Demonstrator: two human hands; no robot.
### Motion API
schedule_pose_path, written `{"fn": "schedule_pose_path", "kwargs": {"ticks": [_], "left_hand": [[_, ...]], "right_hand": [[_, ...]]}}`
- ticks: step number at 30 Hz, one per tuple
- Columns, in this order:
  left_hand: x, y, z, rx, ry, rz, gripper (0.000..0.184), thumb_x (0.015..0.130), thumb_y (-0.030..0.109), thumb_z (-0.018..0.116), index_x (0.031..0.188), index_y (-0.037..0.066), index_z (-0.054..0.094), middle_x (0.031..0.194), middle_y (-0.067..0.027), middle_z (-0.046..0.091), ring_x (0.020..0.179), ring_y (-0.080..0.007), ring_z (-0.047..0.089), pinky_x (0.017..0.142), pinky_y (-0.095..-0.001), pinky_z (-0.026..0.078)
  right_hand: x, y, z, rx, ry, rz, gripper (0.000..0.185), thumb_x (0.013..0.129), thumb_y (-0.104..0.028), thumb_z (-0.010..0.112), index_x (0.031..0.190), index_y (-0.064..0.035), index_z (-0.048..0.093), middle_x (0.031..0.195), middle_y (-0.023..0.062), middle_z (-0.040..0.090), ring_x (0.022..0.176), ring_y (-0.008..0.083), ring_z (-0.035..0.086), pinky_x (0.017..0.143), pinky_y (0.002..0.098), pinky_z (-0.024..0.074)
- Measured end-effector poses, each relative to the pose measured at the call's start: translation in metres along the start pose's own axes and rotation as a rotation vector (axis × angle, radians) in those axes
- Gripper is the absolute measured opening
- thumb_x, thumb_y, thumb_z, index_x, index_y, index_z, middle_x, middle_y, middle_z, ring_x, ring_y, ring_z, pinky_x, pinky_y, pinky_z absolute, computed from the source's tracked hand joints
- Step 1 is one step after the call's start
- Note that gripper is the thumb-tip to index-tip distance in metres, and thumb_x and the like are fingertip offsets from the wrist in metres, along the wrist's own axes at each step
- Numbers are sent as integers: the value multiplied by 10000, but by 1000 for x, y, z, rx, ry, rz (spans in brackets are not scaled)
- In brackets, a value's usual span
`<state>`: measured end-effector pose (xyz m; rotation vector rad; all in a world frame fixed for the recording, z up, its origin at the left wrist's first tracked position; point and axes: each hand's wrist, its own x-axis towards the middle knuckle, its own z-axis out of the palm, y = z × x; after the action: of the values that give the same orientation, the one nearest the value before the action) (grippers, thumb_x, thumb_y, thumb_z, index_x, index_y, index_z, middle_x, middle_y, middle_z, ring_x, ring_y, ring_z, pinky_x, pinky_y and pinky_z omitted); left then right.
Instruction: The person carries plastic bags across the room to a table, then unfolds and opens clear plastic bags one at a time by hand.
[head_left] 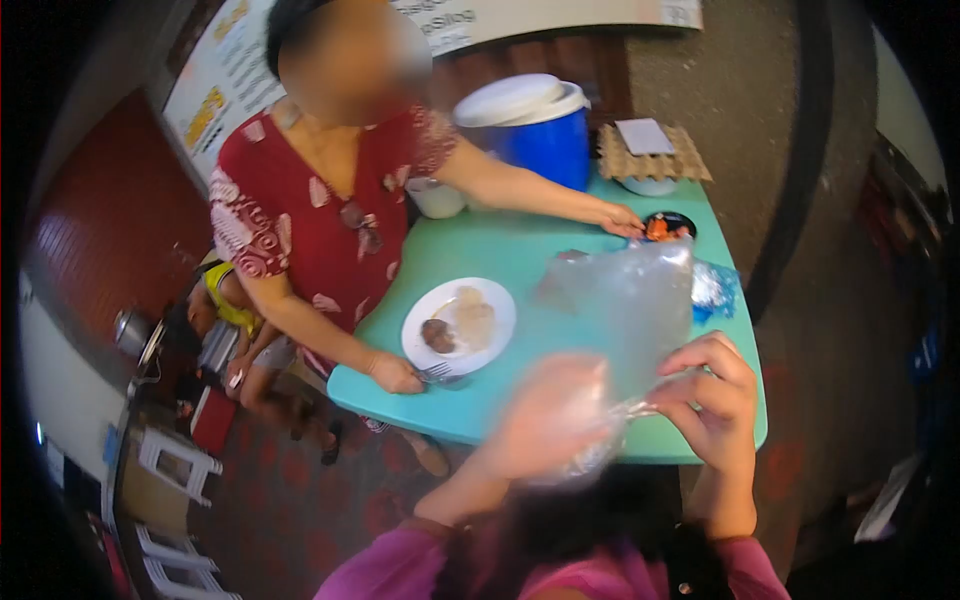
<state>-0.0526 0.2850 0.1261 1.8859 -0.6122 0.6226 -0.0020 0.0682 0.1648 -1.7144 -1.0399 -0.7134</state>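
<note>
A clear plastic bag (640, 290) stands up in front of me, above the green table, its gathered part near my hands. My right hand (715, 390) pinches the bag at this narrow part, thumb against bent fingers. My left hand (550, 415) is beside it, smeared by motion, with clear plastic over and below its fingers; how its fingers are closed does not show. Left of the bag lies a white plate (412, 325) with rice and brown pieces of food. Behind the bag, a black bowl (690, 222) holds orange-red pieces.
Across the green table (400, 400) stands a person in a red patterned top (330, 230), one hand at the bowl, the other by a fork (438, 371). A blue drum (550, 145), egg tray (655, 160) and blue packet (713, 290) are on it. Someone sits at left.
</note>
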Motion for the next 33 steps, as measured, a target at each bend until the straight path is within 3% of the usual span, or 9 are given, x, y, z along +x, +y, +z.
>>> {"fn": "schedule_pose_path", "kwargs": {"ticks": [3,7,10,12,18,24,26,28,33], "left_hand": [[13,19,3,141,-42,-111,711,770,54,765,1404,24,445,1266,-152,600,1124,-253,597,980,-378,435],[-1,9,13,-60,-195,-77,647,824,45,713,1413,-3,448,1207,-141,653,1051,-223,642,934,-365,469],[-5,10,13,-176,-239,-325,445,861,22,643,1300,26,570,1244,-145,634,1066,-241,642,931,-338,498],[-3,5,17,-266,-141,-236,267,792,1,735,1053,-27,685,887,-125,709,807,-200,678,732,-326,517],[-4,-8,19,-415,-145,-114,174,707,-10,805,796,-8,655,744,-84,648,672,-208,606,617,-319,457],[-8,-22,32,-435,41,-178,174,753,2,776,782,19,605,782,-59,628,715,-173,604,634,-316,466],[-7,-27,38,-577,145,-255,70,820,23,706,843,8,642,863,-64,651,768,-169,622,691,-315,498],[1,-27,40,-714,254,-326,65,887,43,635,905,-3,678,945,-69,673,820,-165,640,747,-313,530],[26,-46,45,-223,384,-283,74,895,60,661,902,2,616,919,-56,636,875,-165,594,821,-303,466]], "right_hand": [[0,1,5,-101,71,-96,230,543,-102,804,758,-128,725,815,13,626,755,197,604,691,343,465],[-7,-1,-4,-139,1,-167,247,558,-118,777,801,-143,738,768,-14,618,745,184,609,660,319,447],[-8,3,1,-187,44,-183,270,564,-120,764,832,-130,734,727,-24,619,721,177,612,641,313,435],[-11,6,0,-226,70,-183,285,564,-117,762,847,-118,730,710,-25,622,702,175,613,633,313,430],[-14,18,0,-235,109,-175,212,626,-161,807,761,-88,660,687,-12,620,639,181,599,596,313,418],[-29,43,-5,-38,107,50,284,680,-232,837,744,-66,615,682,17,590,592,147,558,558,258,388],[-31,60,-8,303,164,327,282,691,-158,858,801,-34,631,747,23,620,638,95,565,596,236,423],[-28,70,-11,454,149,377,268,701,-103,850,839,-15,637,779,20,629,662,86,569,626,236,446],[-23,97,-5,528,282,521,266,723,6,816,933,22,654,842,34,656,715,92,598,711,237,495]]}}
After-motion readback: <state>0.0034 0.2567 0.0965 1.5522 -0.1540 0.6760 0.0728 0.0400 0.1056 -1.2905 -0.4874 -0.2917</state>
